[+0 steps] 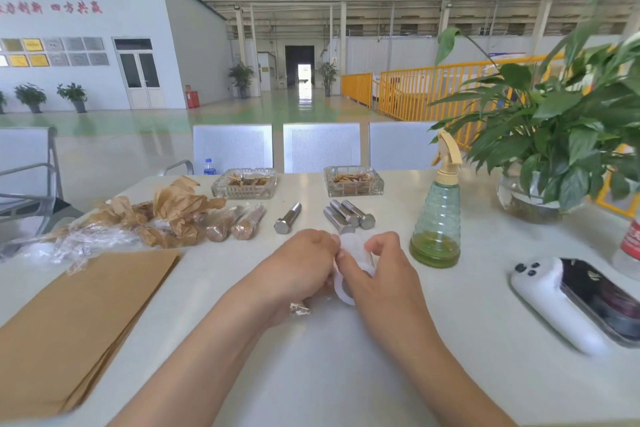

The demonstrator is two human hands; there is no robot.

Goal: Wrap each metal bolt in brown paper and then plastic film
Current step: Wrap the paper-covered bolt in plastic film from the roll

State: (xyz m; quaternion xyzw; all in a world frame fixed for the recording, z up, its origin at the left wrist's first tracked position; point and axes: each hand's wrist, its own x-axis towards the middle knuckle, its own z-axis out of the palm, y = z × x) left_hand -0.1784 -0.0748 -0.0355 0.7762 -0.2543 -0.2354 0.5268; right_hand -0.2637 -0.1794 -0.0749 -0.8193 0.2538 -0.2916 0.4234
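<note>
Head view: both hands are met at mid-bench over a small roll of film [349, 274]. The left hand [301, 270] is curled, its fingers pinching what looks like the film's loose end; a crinkled scrap of film pokes out beneath its palm. The right hand [377, 270] is clamped on the roll, thumb and fingers bent round its white ring. Whether a bolt is hidden under the palms cannot be told.

Toward the far edge, one bare bolt [287, 218] is lying alone, and just right of it three more bare bolts [349, 217] are packed side by side, touching. Left of the single one, two wrapped bolts [235, 224] are seen, paper under film. Further left a heap of crumpled paper [180, 211] and loose film is piled. At the near left corner a stack of flat brown sheets [79, 319] is waiting.

The bolts would be judged heavy, rigid and smooth, likely to roll; best taken across the shank near the hex head. The paper is stiff enough to crease and hold. The film is thin, clingy, easily torn, best held by its free edge with the roll kept taut.

Two glass ashtrays [244, 184] are set at the far edge, a green spray bottle [436, 229] right of the bolts, a phone [585, 302] near the right edge. Red characters are painted on the distant wall [83, 7]; only "四方共赢" is read with any confidence. A red bottle label at the right edge is too blurred.
</note>
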